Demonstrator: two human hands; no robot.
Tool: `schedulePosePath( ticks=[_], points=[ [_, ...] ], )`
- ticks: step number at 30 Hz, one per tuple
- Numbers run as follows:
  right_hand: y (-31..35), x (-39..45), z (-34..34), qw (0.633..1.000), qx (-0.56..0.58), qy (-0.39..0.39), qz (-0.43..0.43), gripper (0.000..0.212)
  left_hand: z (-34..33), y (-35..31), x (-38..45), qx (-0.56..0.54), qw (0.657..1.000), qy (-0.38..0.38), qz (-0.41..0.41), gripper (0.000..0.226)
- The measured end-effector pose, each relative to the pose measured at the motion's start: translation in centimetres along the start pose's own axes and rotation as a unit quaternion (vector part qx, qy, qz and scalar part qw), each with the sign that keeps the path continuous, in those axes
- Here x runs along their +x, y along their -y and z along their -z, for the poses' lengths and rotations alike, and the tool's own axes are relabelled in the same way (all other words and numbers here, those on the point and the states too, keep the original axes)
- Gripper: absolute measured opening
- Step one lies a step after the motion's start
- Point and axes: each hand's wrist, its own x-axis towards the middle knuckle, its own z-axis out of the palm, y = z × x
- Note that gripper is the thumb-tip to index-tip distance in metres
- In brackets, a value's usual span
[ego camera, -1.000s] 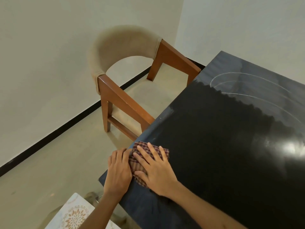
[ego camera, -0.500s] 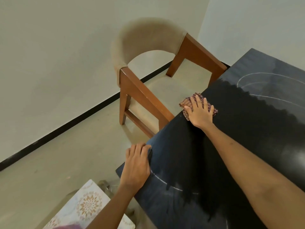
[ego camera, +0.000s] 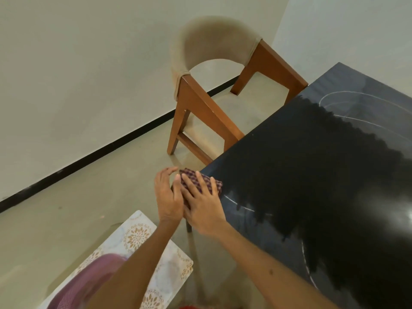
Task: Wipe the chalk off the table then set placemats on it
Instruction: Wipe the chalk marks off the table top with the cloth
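A black table fills the right side, with white chalk lines at its far end and a fainter chalk arc near my hands. My right hand presses flat on a folded checked cloth at the table's left edge, the cloth hanging partly past the edge. My left hand is cupped just off the edge, its fingers spread beside the cloth and touching my right hand. A floral-patterned placemat lies low at the bottom left.
A wooden chair with a beige padded back stands against the table's left side. A pink mat lies on the floral one. White walls with a black skirting line run behind, over a beige floor.
My right hand has pulled the cloth back along the table edge from near the chair to the near corner. My left hand has lifted off the table edge and now cups beside the cloth.
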Motion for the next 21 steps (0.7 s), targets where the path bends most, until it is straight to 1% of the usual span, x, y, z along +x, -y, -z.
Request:
schedulePosePath(
  ticks=[2,4,6,9,11,13,16,18,21],
  points=[
    [-0.2,-0.5,0.3,1.000,-0.004,0.006,0.009,0.057,1.5,0.8,-0.8,0.025,0.999,0.024,-0.009,0.034],
    [-1.1,-1.5,0.6,1.000,0.009,0.004,-0.013,0.058,2.3,1.1,-1.9,0.054,0.997,0.056,-0.005,0.036],
    [-2.5,-3.2,0.7,0.997,0.024,0.002,-0.067,0.059,2.7,1.1,-3.3,0.070,0.993,0.092,-0.012,0.036],
    [-4.4,-7.0,0.4,0.988,0.020,-0.003,-0.155,0.058,2.4,0.8,-4.9,0.087,0.986,0.135,-0.051,0.036],
    [-4.9,-10.6,-0.1,0.984,0.013,-0.011,-0.176,0.057,1.8,0.6,-5.6,0.104,0.982,0.142,-0.066,0.035],
    [-5.0,-14.4,-0.8,0.986,0.004,-0.014,-0.167,0.055,1.3,0.5,-5.8,0.114,0.982,0.135,-0.064,0.029],
    [-5.4,-18.3,-1.4,0.988,-0.010,-0.015,-0.157,0.056,0.8,0.5,-6.1,0.124,0.980,0.144,-0.062,0.028],
    [-5.3,-18.4,-1.3,0.984,-0.010,-0.017,-0.174,0.055,0.7,0.6,-6.3,0.124,0.978,0.155,-0.064,0.029],
    [-3.8,-16.0,-0.7,0.978,0.008,-0.022,-0.208,0.055,0.8,0.8,-6.6,0.101,0.980,0.159,-0.062,0.031]
  ],
)
